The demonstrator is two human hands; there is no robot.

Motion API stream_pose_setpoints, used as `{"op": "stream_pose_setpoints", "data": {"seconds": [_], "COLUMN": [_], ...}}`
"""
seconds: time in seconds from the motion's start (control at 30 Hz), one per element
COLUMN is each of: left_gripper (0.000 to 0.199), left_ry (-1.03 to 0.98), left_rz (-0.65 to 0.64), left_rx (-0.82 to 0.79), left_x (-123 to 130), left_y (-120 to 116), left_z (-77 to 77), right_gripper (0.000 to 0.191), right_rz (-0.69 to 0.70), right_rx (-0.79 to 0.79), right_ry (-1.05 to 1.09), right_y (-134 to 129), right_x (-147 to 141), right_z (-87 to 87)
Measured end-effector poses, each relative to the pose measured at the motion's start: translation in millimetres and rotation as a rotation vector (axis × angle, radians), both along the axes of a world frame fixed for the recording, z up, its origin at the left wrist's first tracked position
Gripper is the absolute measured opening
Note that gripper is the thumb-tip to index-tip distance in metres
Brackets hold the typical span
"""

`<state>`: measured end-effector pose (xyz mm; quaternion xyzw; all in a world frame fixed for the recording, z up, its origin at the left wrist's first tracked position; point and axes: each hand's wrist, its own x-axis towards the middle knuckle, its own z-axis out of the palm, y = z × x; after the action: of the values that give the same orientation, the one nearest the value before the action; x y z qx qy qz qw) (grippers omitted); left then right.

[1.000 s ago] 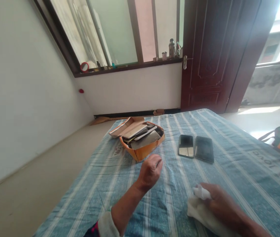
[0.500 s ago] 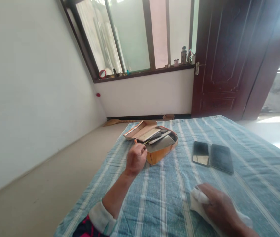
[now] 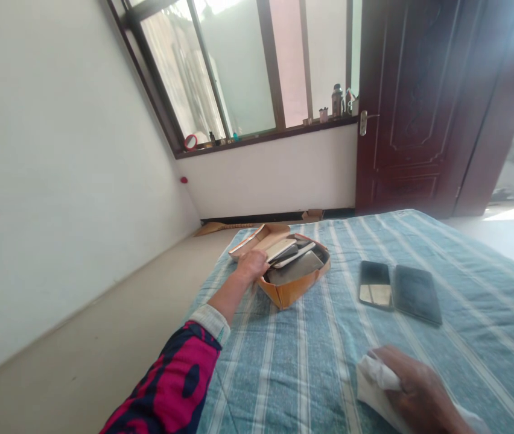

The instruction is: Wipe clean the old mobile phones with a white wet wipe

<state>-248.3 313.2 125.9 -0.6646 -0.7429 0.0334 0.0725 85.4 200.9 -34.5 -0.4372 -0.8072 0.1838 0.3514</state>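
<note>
Reaching farther than before, left hand (image 3: 251,265) meets box (image 3: 294,290).

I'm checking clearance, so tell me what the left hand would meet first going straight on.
Most likely the pale flat device in the open box; the left hand sits right at its near end, though whether they touch is hard to tell.

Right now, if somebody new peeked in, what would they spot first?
Probably the bright pink-and-navy sleeve at the lower left, leading to the left hand at the left end of an open orange box full of flat, phone-like things. Next might come two dark, flat devices side by side on the striped blue cover, right of the box, with the right hand gripping a white cloth nearer the viewer.
</note>
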Motion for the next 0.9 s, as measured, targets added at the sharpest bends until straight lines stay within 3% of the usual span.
{"op": "stream_pose_setpoints", "data": {"seconds": [0.17,0.33,0.57,0.77,0.9], "left_gripper": [0.031,0.034,0.032,0.031,0.033], "left_ry": [0.024,0.048,0.058,0.075,0.072], "left_rz": [0.012,0.079,0.159,0.081,-0.059], "left_rx": [-0.017,0.071,0.222,0.36,0.419], "left_x": [-4.6,-5.7,-7.7,3.8,25.1], "left_y": [2.5,4.7,4.5,-30.2,-69.1], "left_z": [2.7,6.0,26.0,47.6,48.5], "right_gripper": [0.018,0.019,0.019,0.019,0.024], "right_rz": [0.005,-0.005,-0.004,0.016,-0.006], "right_rx": [0.02,0.018,0.013,-0.058,-0.21], "right_ry": [0.014,0.005,0.018,0.042,0.181], "right_y": [0.7,0.1,-0.9,-1.3,-1.0], "right_x": [-0.8,-2.2,-2.3,-0.6,-0.7], "right_z": [0.5,5.4,12.3,14.6,17.9]}}
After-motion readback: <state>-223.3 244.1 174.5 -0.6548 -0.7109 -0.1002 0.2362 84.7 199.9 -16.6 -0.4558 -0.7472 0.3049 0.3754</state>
